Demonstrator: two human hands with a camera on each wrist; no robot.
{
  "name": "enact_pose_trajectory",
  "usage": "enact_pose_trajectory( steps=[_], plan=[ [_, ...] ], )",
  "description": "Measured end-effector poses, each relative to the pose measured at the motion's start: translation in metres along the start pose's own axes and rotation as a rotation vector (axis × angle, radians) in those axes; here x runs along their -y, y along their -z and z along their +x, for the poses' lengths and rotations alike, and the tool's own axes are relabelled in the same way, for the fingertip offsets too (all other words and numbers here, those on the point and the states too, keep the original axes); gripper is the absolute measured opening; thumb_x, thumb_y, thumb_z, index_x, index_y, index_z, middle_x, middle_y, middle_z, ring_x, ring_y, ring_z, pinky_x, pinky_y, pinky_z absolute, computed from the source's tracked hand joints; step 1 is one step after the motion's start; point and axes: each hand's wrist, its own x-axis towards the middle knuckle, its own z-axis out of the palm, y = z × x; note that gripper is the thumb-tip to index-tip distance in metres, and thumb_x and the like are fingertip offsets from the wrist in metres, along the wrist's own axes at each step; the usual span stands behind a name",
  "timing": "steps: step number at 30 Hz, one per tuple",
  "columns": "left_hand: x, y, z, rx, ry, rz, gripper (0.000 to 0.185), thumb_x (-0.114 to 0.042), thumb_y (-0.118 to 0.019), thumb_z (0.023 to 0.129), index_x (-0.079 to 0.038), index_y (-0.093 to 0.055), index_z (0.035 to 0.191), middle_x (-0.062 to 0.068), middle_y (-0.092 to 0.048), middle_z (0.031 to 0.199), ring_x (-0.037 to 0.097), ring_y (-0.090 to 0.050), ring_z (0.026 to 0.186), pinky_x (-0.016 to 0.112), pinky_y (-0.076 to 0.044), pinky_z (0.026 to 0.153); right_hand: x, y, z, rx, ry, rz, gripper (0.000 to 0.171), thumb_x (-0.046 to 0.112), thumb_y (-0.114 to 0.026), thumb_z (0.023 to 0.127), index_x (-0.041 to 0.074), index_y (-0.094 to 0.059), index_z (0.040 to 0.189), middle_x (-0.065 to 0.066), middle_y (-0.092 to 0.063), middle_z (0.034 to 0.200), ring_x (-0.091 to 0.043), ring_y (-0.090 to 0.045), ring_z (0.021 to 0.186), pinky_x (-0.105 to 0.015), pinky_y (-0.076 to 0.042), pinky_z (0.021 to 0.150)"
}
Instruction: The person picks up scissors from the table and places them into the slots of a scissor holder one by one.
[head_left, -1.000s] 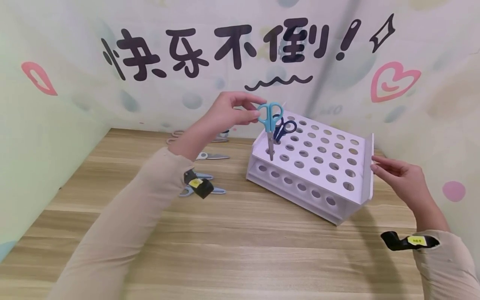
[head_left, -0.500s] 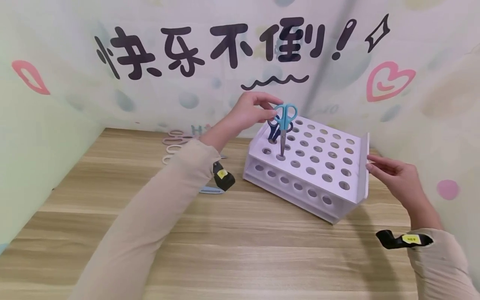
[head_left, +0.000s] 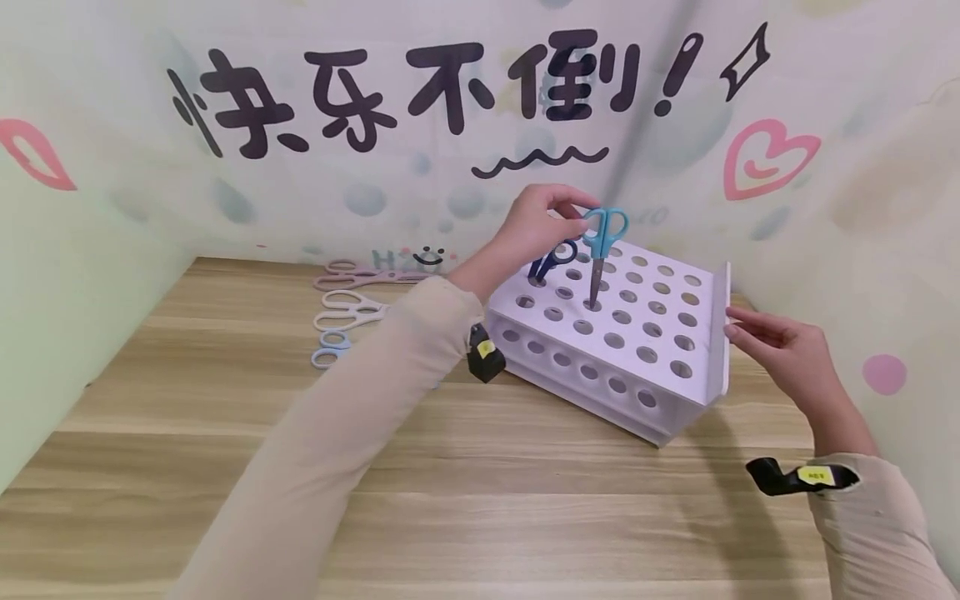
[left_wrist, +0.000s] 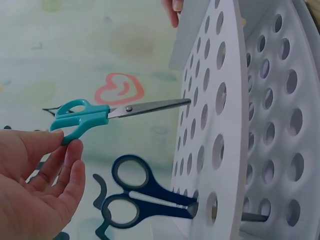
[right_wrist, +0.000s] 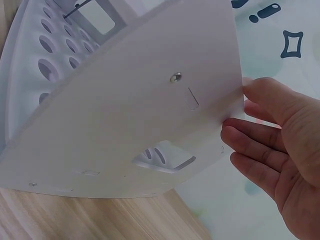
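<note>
Pinched by one handle loop, a pair of turquoise scissors [left_wrist: 82, 120] points blades-down in my left hand [head_left: 536, 221]. Its tip is at the top board of a white rack [head_left: 684, 390] full of round holes. Whether the tip is inside a hole I cannot tell. A pair of navy scissors [left_wrist: 155, 191] stands in another hole, its blade showing below the board in the left wrist view. My right hand [head_left: 787, 354] pinches the edge of the rack's right side panel [right_wrist: 125, 110], thumb on one face and fingers on the other.
On the wooden table [head_left: 450, 508], left of the rack, lie pink scissors [head_left: 375, 276], white scissors [head_left: 369, 313] and light blue scissors [head_left: 345, 343], partly behind my left forearm. A printed cloth [head_left: 420, 75] hangs behind the table.
My left hand has carried the turquoise scissors rightward over the rack, past the navy scissors to a hole further right. The right hand keeps its hold on the rack. The whole view has shifted slightly.
</note>
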Motion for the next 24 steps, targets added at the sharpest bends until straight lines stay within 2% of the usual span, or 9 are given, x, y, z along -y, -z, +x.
enact_pose_trajectory(
  steps=[9, 15, 24],
  plan=[
    [0.004, -0.025, 0.002, -0.023, -0.062, 0.138, 0.026, -0.007, -0.063, 0.087, -0.014, -0.066, 0.112, -0.001, -0.063, 0.091, 0.01, -0.056, 0.084, 0.016, -0.045, 0.065, -0.001, 0.0, 0.001, -0.005, 0.02, 0.018, 0.039, 0.016, -0.066, 0.085, -0.004, -0.058, 0.118, 0.031, -0.059, 0.086, 0.011, -0.058, 0.076, -0.006, -0.045, 0.064],
    [0.011, -0.03, -0.002, 0.008, -0.054, 0.181, 0.026, -0.008, -0.062, 0.087, -0.014, -0.066, 0.112, -0.001, -0.063, 0.092, 0.01, -0.056, 0.085, 0.016, -0.044, 0.068, -0.002, 0.0, 0.001, -0.01, 0.019, 0.026, 0.039, 0.015, -0.066, 0.085, -0.003, -0.059, 0.118, 0.031, -0.059, 0.086, 0.011, -0.058, 0.076, -0.006, -0.045, 0.065],
    [0.027, -0.036, -0.008, 0.018, -0.048, 0.21, 0.025, -0.007, -0.063, 0.086, -0.015, -0.068, 0.109, -0.001, -0.064, 0.091, 0.008, -0.055, 0.084, 0.014, -0.042, 0.068, -0.002, -0.001, 0.0, -0.013, 0.009, 0.051, 0.038, 0.014, -0.066, 0.085, 0.0, -0.06, 0.119, 0.03, -0.06, 0.086, 0.01, -0.059, 0.076, -0.006, -0.045, 0.065]
  ],
)
